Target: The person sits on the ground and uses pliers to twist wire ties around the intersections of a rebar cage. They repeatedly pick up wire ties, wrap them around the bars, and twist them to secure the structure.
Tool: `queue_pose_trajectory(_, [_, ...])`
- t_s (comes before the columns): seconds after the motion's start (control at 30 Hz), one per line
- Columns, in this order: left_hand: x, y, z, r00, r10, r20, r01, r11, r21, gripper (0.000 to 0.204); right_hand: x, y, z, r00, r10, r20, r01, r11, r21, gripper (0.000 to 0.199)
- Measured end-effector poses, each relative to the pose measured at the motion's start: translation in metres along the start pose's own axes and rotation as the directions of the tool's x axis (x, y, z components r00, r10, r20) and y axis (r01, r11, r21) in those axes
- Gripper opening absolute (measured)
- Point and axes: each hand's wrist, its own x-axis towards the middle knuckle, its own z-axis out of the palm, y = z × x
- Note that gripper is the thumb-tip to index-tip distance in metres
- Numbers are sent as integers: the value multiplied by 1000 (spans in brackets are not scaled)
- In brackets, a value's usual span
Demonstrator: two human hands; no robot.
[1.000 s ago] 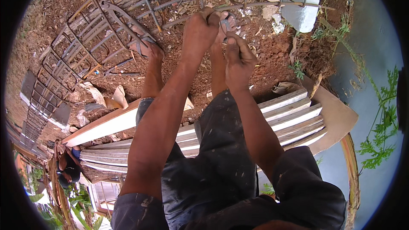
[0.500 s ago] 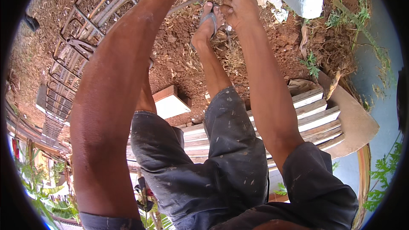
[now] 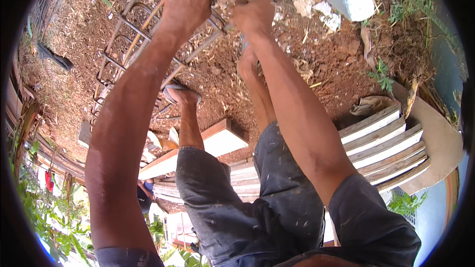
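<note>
A: What has changed on your feed?

B: Half a second ago I had the left hand cut off by the upper edge. Now I get it whole, over the bars of the steel cage, with the right hand just beside it, back uppermost.

A: Where is the cage itself?

B: I see it lying on the reddish soil, across the upper left of my view, passing beneath the left hand and reaching the right. The left foot shows again near its close edge; the left forearm hid most of it before.

A: And the fingers?

B: Curled in on both hands, narrow rather than spread. The backs of the hands cover the rest, so I can't tell whether either is clamped on a bar.

A: What do you make of the shift?

B: I'd judge both hands are now occupied with one stretch of the cage. Closer to the body I have a white-faced board and, beyond the right forearm, a stack of boards; neither hand touches those.
</note>
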Motion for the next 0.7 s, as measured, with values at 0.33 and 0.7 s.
queue_pose_trajectory(0.33, [-53, 10, 36, 835, -294, -464, -5, 841, -541, 9, -12, -5, 28, 997, 25, 77, -39, 982, 186, 14])
queue_pose_trajectory(0.7, [-79, 17, 74, 673, -541, -504, -163, 557, -815, 6, 0, -17, 3, 851, -8, 526, 7, 1000, 3, 19])
